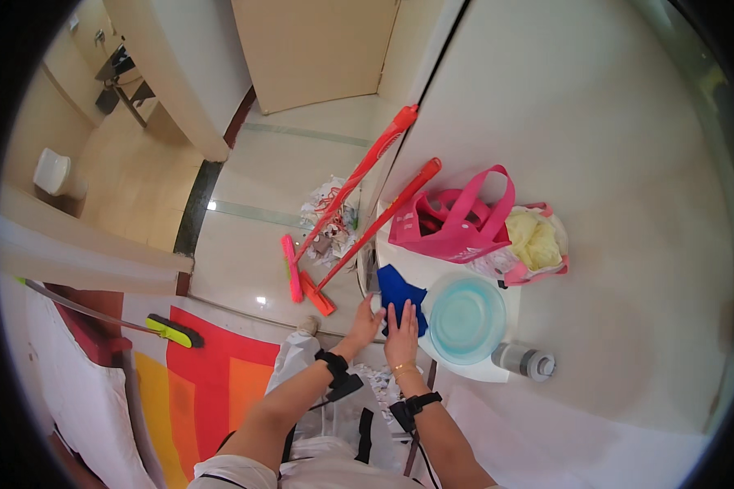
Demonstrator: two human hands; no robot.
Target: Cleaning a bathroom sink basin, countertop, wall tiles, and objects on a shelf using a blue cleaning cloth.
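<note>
A dark blue cloth (398, 285) lies bunched on the left part of a small white table (497, 371). My right hand (401, 334) rests flat on the cloth's near part, its fingers stretched out. Close by on the left, my left hand (364, 326) is at the table's edge beside the cloth, fingers apart; whether its fingertips touch the cloth I cannot tell. Just right of the cloth sits a round, pale blue translucent lid or dish (466, 318).
A pink bag (457, 224), another bag with yellow cloth (534, 240) and a clear jar (526, 360) stand on the table. Left of it lean a red-handled broom (355, 179) and a red squeegee (383, 216), near a litter pile (330, 232). A green brush (174, 330) lies over a colourful mat (212, 363).
</note>
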